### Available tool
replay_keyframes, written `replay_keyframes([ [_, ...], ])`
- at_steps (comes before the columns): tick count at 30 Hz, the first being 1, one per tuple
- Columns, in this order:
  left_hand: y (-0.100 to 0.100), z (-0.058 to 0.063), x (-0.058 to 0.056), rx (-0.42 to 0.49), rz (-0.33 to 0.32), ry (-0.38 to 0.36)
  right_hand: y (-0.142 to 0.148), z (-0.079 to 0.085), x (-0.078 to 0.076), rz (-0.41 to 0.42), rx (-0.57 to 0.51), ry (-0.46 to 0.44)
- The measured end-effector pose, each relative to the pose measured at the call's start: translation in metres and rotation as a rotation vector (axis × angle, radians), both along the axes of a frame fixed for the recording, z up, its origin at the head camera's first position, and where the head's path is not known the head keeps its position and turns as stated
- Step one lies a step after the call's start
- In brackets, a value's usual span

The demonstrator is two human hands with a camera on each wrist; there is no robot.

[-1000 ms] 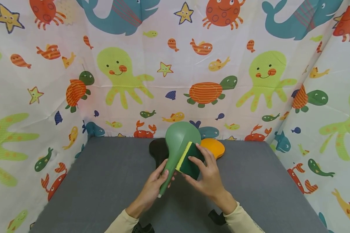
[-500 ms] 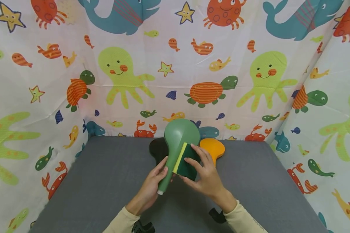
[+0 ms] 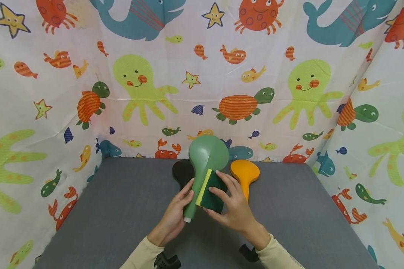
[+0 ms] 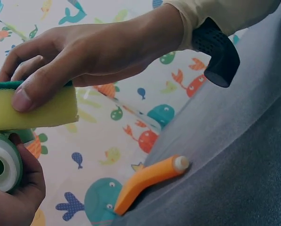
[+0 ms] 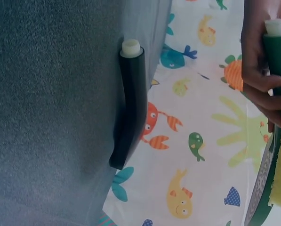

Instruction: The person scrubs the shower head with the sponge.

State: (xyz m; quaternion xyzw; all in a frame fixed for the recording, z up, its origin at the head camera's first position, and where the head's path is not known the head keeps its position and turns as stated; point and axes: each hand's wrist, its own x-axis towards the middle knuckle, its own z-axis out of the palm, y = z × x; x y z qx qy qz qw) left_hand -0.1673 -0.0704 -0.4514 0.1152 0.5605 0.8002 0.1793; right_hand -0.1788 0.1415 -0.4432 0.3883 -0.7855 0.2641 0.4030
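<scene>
A green hand shower head (image 3: 207, 151) is held up over the table, its round head at the top and the white threaded end of its handle pointing down. My left hand (image 3: 171, 215) grips the handle, thumb along its near side. In my right hand (image 3: 237, 211) is a sponge (image 3: 213, 192), pinched with fingertips on its dark green scouring side. The sponge's yellow side lies against the handle, just below the round head. In the right wrist view the grey perforated spray face (image 5: 265, 176) shows partly, facing away from me.
Behind the green one, a black shower head (image 3: 181, 172) lies on the grey table (image 3: 131, 209), partly hidden. An orange shower head (image 3: 245, 171) lies to its right. A curtain (image 3: 192, 101) printed with sea animals encloses the table's back and sides. Black wrist mounts (image 3: 249, 253) hang below both sleeves.
My right hand has moved the sponge down and left, from beside the round head onto the handle. The green shower head has risen slightly, and more of the orange one shows.
</scene>
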Motion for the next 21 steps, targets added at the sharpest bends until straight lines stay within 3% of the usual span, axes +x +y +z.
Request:
replay_keyframes([
  [21, 0.000, 0.005, -0.003, 0.172, -0.042, -0.079, -0.007, -0.010, 0.013, 0.027, 0.013, -0.002],
])
